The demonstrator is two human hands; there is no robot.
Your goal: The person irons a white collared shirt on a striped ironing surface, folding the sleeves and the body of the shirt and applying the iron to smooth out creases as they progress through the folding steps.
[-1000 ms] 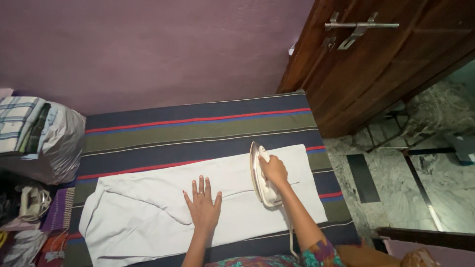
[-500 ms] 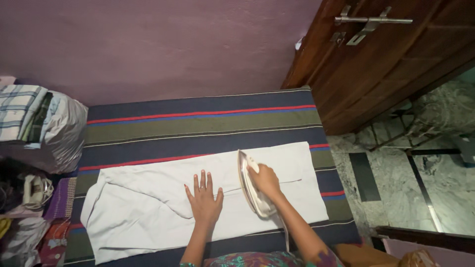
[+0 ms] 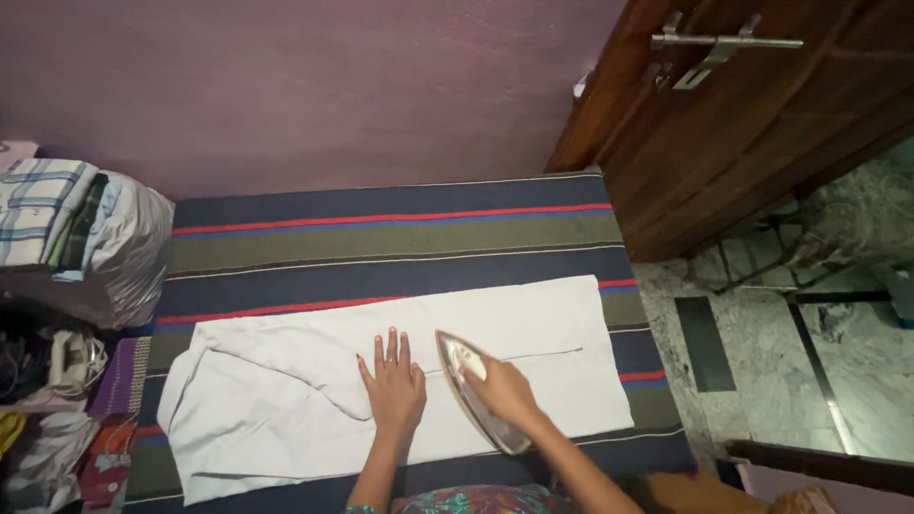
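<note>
White cloth [image 3: 400, 390] lies spread along the near half of a striped blanket [image 3: 400, 238], its left end rumpled and folded over, its right end flat. On it, nearest the camera, the left hand [image 3: 395, 385] rests palm down with its fingers released and stretched flat, pressing the fabric about the middle of the cloth. Just right of it, the right hand [image 3: 505, 390] is clenched around the handle of an iron [image 3: 476, 395], whose pale body points away from the person at a slant; the two hands are near each other but apart.

The blanket carries bands of dark blue, olive and red, and covers the whole work surface. To the left, beside its edge, sits a crowded heap: a tangle of cables and small boxes [image 3: 57, 362] low down, too dim to tell apart, and above it a shiny grey bag [image 3: 129, 247] topped with folded checked cloths [image 3: 43, 209].

To the right the floor [image 3: 809, 324] is mottled grey stone. Beyond stands a purple wall [image 3: 305, 86], and at its right a brown wooden door [image 3: 762, 124] with a metal latch [image 3: 714, 43].
</note>
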